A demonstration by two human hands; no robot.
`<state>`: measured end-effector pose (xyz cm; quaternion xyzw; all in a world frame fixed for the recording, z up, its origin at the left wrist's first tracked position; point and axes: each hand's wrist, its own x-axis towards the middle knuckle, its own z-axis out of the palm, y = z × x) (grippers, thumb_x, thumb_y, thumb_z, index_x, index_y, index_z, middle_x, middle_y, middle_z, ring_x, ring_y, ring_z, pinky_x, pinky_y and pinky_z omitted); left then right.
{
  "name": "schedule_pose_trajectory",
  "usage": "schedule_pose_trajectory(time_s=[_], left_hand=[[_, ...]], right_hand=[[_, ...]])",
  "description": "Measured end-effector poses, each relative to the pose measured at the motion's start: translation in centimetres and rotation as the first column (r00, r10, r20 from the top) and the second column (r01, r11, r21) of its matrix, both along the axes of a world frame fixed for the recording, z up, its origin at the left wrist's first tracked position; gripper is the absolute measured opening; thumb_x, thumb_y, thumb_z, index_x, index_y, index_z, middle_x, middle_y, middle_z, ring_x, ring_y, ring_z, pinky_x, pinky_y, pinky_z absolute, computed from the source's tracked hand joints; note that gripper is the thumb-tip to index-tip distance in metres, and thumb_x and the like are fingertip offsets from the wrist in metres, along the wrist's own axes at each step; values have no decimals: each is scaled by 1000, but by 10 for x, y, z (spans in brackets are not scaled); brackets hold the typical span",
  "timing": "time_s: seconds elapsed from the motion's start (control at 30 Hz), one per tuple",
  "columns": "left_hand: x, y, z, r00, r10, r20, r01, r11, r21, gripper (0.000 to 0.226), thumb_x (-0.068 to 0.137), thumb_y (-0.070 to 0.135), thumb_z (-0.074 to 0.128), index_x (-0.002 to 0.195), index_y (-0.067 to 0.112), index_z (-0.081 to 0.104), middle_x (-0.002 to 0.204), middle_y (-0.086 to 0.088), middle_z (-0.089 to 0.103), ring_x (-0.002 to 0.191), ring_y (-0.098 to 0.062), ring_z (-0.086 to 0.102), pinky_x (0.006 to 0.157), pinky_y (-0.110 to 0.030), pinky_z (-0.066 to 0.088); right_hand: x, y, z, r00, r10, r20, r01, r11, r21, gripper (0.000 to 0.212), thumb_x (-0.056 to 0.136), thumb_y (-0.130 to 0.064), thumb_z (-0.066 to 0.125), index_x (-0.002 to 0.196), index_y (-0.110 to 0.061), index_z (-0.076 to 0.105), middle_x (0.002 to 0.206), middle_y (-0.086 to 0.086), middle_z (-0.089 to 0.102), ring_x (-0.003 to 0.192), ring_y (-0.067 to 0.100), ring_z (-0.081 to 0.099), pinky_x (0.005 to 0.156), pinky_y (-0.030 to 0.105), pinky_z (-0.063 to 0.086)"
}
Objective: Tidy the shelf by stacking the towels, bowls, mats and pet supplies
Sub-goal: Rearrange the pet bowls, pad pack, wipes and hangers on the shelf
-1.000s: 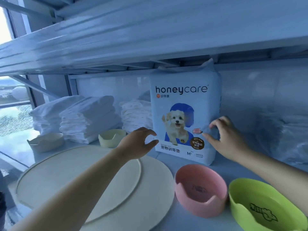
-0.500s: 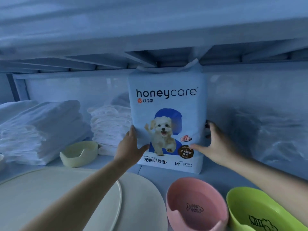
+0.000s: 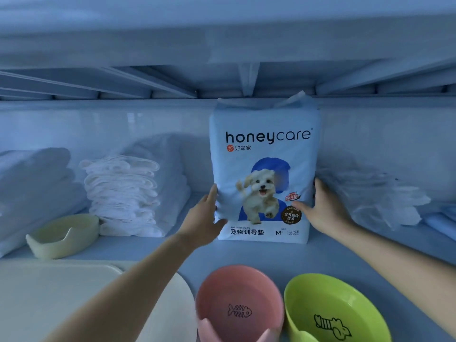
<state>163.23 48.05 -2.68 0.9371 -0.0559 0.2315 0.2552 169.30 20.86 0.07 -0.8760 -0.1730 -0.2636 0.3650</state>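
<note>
- Head view: pack of pet training pads is seen upright at mid-shelf, near the back wall, its top just under the deck above.
- Left hand is clamped on the pack's lower left edge, thumb laid across the front. Right hand is clamped on the lower right edge, thumb on the front, fingers hidden behind. The pack is thus grasped from both sides.
- Whether the base is lifted or resting on the shelf cannot be told.
- Step judged: the pet-supplies part, with the pack being positioned.
- Towels are stacked at left, a cream bowl just in front. Mats lie at near left. Pink bowl and green bowl sit side by side at the near edge, not nested.
- Next move, as judged: even pressure from both hands is called for, since the soft pack may buckle. Overhead clearance is slight, so any lift would need a forward tilt first. The bowls are left to be stacked.
</note>
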Motion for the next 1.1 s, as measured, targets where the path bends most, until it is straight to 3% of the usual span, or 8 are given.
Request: schedule_pose_trajectory(time_s=[0.2, 0.27, 0.4, 0.57, 0.7, 0.77, 0.87, 1.1], left_hand=[[-3, 8, -20, 999, 13, 46, -24, 963, 267, 91, 88, 18, 59, 148, 25, -10, 156, 13, 5, 127, -21, 45, 84, -38, 51], [-13, 17, -28, 985, -30, 172, -48, 900, 434, 94, 81, 6, 64, 148, 28, 3, 154, 15, -1, 127, -20, 46, 70, -34, 55], [-12, 27, -31, 956, -182, 229, -42, 691, 722, 110, 42, -20, 60, 139, 26, 40, 150, 3, 34, 125, -19, 49, 59, -18, 52], [3, 14, -27, 970, -128, 205, -96, 571, 815, 98, 31, -15, 57, 113, 38, 65, 140, 6, 48, 118, -17, 56, 47, -7, 20], [17, 3, -22, 973, -148, 179, -43, 643, 764, 84, 35, -14, 69, 101, 38, 71, 139, 2, 49, 117, -20, 57, 46, -8, 32], [31, -4, -21, 974, -175, 142, 13, 672, 741, 78, 59, -9, 65, 119, 40, 60, 152, 3, 26, 133, -18, 40, 70, -15, 47], [57, -10, -23, 990, -136, 38, 55, 616, 786, 64, 92, 3, 33, 145, 37, 23, 155, 7, -17, 145, -14, -3, 108, -27, 26], [85, -24, -24, 996, -80, 43, 23, 682, 731, 52, 99, 23, 34, 148, 24, 18, 157, 8, -12, 137, -13, 26, 97, -30, 39]], right_hand=[[-14, -3, -40, 972, 48, 231, 17, 962, -273, 90, 79, -16, 72, 148, -9, 13, 155, 12, 3, 142, 31, 16, 100, 35, 41], [-16, -16, -46, 891, 215, 399, 26, 855, -518, 77, 72, -14, 78, 139, -12, 40, 152, 11, 22, 137, 35, 30, 92, 38, 48], [-5, -42, -44, 820, 403, 407, 135, 554, -821, 57, 68, -27, 79, 122, -23, 61, 139, 4, 50, 131, 26, 43, 96, 46, 47], [7, -44, -48, 853, 393, 343, 93, 532, -841, 52, 71, -19, 72, 122, -23, 61, 143, 2, 45, 135, 26, 37, 94, 42, 49], [12, -42, -50, 887, 334, 319, 89, 554, -828, 48, 76, -24, 67, 124, -25, 60, 147, 0, 38, 137, 26, 31, 98, 36, 47], [18, -39, -52, 903, 299, 309, 79, 592, -802, 47, 85, -28, 58, 131, -23, 53, 153, 0, 26, 142, 25, 12, 105, 33, 37], [34, -36, -52, 963, 199, 180, 26, 599, -801, 50, 96, -30, 35, 144, -18, 29, 158, -2, -8, 141, 20, -21, 114, 33, 20], [55, -21, -48, 988, 99, 121, 45, 563, -825, 53, 97, -24, 31, 147, -13, 17, 156, 2, -17, 142, 23, -20, 114, 39, 24]])
